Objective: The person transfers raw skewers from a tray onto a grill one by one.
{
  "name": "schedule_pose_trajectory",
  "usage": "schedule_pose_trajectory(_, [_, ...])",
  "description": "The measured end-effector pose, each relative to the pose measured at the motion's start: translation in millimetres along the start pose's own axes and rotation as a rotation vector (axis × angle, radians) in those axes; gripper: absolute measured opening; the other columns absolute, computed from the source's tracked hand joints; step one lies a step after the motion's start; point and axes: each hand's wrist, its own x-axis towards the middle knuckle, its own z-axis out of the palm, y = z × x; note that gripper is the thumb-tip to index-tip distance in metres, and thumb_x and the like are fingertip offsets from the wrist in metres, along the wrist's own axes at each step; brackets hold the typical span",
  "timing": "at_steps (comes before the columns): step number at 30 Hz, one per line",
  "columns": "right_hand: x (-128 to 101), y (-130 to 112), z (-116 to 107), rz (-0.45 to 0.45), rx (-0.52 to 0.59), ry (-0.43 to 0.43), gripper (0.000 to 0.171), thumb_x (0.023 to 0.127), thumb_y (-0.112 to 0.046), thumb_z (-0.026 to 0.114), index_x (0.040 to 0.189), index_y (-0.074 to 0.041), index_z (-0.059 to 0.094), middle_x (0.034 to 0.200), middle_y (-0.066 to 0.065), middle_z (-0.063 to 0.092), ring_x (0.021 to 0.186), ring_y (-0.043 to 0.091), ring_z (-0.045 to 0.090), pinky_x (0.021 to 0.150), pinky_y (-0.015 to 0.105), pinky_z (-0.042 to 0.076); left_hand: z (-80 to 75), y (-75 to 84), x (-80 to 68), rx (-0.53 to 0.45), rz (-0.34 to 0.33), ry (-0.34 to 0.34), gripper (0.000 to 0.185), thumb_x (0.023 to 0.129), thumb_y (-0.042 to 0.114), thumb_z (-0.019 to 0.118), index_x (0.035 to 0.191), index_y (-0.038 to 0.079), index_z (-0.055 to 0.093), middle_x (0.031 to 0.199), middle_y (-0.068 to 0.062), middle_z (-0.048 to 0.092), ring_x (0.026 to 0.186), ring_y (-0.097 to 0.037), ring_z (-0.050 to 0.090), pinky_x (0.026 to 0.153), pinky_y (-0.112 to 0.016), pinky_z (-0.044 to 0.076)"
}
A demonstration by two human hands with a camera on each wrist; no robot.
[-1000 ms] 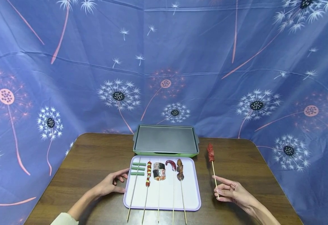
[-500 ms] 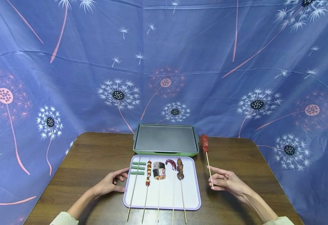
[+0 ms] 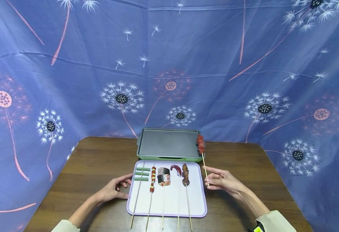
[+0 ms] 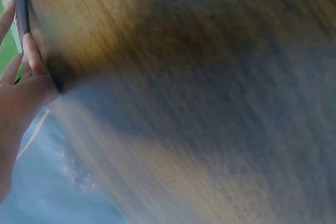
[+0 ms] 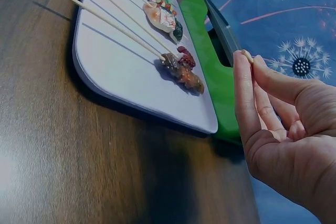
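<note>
Leftward went my right hand (image 3: 223,181), fingers (image 3: 213,177) pinching the red skewer (image 3: 202,158), meat end over the griddle (image 3: 169,143) beyond them. Left hand (image 3: 114,188) fingers lay relaxed against the tray (image 3: 169,203).

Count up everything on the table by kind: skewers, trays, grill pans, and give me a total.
Wooden food skewers: 6, with 5 lying on the lavender tray and 1 red meat skewer held in the right hand
Lavender plastic trays: 1
Green-rimmed grill pans: 1
Total: 8

red meat skewer (image 3: 200,144), tilted upright, tip over grill's right edge
</note>
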Motion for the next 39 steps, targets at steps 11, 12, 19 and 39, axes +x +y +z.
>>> schedule_pose_trajectory(11, [14,9,4,0.016,0.021,0.025,0.063,0.1,0.002,0.058,0.157,0.006,0.031,0.104,-0.003,0.073,0.097,0.009,0.072,0.088,0.029,0.059,1.4,-1.4,1.2,-0.019,0.052,-0.001,0.082,0.079,0.007,0.083,0.147,-0.013,0.042,0.119,-0.023,0.06,0.095,-0.008,0.053,0.067,-0.028,0.036])
schedule_pose_trajectory(12, [15,9,4,0.016,0.022,0.025,0.063,0.1,0.002,0.058,0.157,0.005,0.031,0.104,-0.003,0.073,0.097,0.009,0.072,0.088,0.029,0.059,1.6,-1.7,1.8,-0.018,0.052,-0.003,0.082,0.079,0.008,0.083,0.147,-0.012,0.041,0.119,-0.024,0.06,0.095,-0.008,0.053,0.067,-0.029,0.036])
schedule_pose_trajectory(19, [21,14,4,0.031,0.038,0.018,0.07,0.099,0.0,0.06,0.157,0.011,0.021,0.103,-0.004,0.073,0.098,0.01,0.072,0.088,0.029,0.059,1.0,-3.9,-0.5,-0.017,0.059,0.007,0.083,0.078,0.005,0.083,0.147,-0.014,0.04,0.118,-0.023,0.06,0.094,-0.007,0.053,0.067,-0.03,0.036])
schedule_pose_trajectory(39, [22,14,-5,0.076,-0.022,0.082,0.072,0.101,-0.006,0.06,0.157,0.011,0.017,0.103,-0.004,0.074,0.096,0.008,0.07,0.088,0.029,0.059,2.0,1.1,1.1,-0.027,-0.008,0.013,0.083,0.079,0.006,0.084,0.148,-0.01,0.042,0.121,-0.022,0.06,0.096,-0.007,0.053,0.07,-0.028,0.036])
